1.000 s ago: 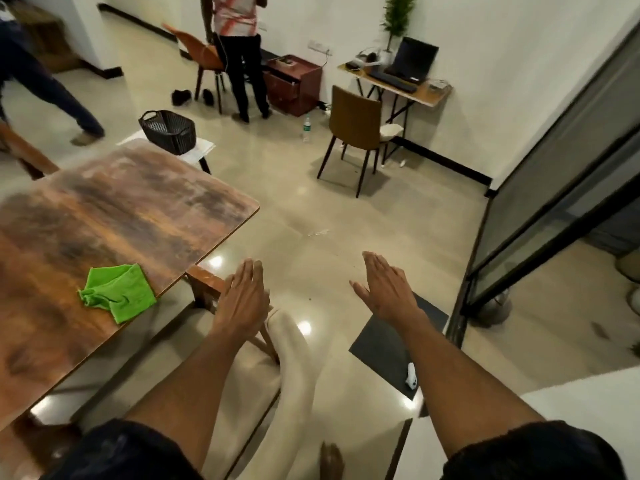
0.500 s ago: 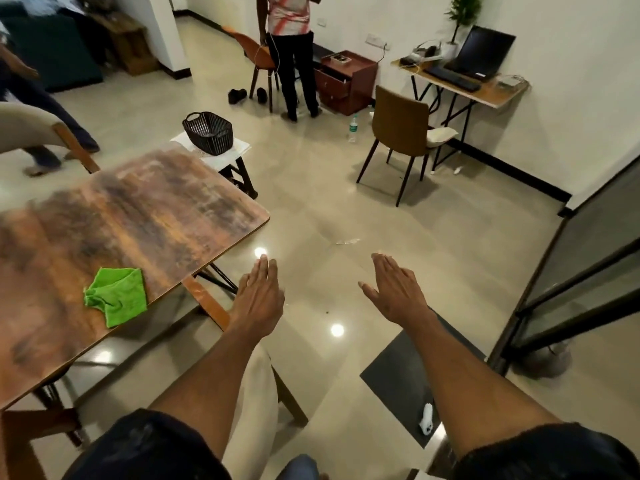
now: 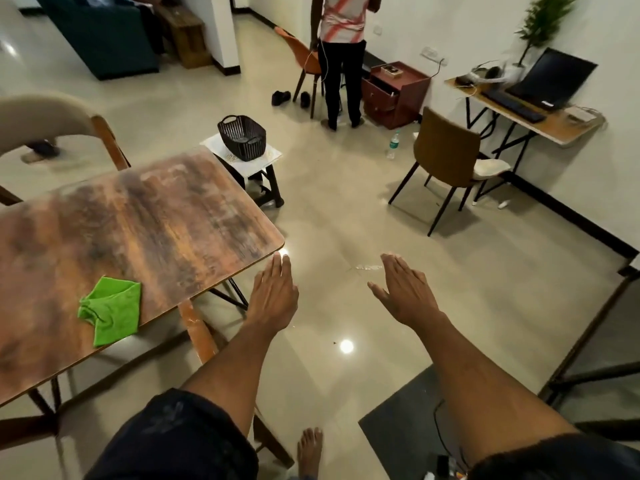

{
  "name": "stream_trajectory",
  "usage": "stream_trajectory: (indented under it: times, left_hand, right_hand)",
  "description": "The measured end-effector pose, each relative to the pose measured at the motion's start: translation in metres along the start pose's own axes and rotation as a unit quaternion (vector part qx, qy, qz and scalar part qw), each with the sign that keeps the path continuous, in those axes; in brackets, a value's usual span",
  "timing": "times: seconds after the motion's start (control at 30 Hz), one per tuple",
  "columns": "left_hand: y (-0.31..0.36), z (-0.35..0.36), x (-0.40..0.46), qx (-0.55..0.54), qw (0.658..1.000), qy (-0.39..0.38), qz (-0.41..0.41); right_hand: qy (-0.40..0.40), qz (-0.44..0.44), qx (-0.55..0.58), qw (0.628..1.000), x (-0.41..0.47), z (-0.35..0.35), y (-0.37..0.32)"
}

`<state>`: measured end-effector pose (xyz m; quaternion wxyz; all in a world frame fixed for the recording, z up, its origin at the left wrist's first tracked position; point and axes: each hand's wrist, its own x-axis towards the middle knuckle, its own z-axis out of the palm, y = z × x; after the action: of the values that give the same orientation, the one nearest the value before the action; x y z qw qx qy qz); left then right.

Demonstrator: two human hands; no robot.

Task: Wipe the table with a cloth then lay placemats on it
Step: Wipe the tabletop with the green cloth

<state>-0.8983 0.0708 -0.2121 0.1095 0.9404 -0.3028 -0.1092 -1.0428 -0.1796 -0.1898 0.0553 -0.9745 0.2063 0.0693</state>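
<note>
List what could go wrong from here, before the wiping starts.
1. The green cloth lies crumpled at the near edge of the wooden table; a careless grab might knock it to the floor.
2. Both the left hand and right hand are open over the floor, off the table.
3. No placemats are visible; they may need fetching.

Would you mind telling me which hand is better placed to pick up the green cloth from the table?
Left, I would say. The left hand hangs open just off the table corner, on the side of the green cloth. The right hand, also empty, is farther away over the floor.
</note>
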Motion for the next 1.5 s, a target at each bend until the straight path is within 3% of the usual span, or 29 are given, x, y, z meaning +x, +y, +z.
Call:
stream_trajectory:
  times: [0.2, 0.53, 0.77, 1.03, 1.3, 1.5]
  left_hand:
    - [0.005, -0.017, 0.046, 0.001, 1.000, 0.020, -0.018]
    - [-0.036, -0.053, 0.108, 0.015, 0.985, 0.066, -0.160]
    - [-0.097, -0.056, 0.078, 0.037, 0.945, 0.072, -0.318]
    - [-0.177, -0.057, 0.048, 0.006, 0.902, 0.052, -0.429]
    - [-0.237, -0.071, 0.075, -0.019, 0.897, 0.080, -0.433]
    - [-0.266, -0.058, 0.094, -0.046, 0.881, 0.061, -0.467]
  right_hand:
    - [-0.009, -0.032, -0.006, 0.999, 0.062, -0.021, 0.003]
    - [0.006, -0.175, -0.003, 0.985, 0.230, -0.043, -0.022]
    - [-0.044, -0.319, -0.009, 0.947, 0.289, -0.026, -0.124]
    - [-0.089, -0.413, -0.010, 0.906, 0.326, 0.004, -0.240]
    - [-0.106, -0.442, -0.026, 0.890, 0.366, 0.014, -0.308]
    - [-0.141, -0.455, -0.036, 0.879, 0.399, 0.036, -0.338]
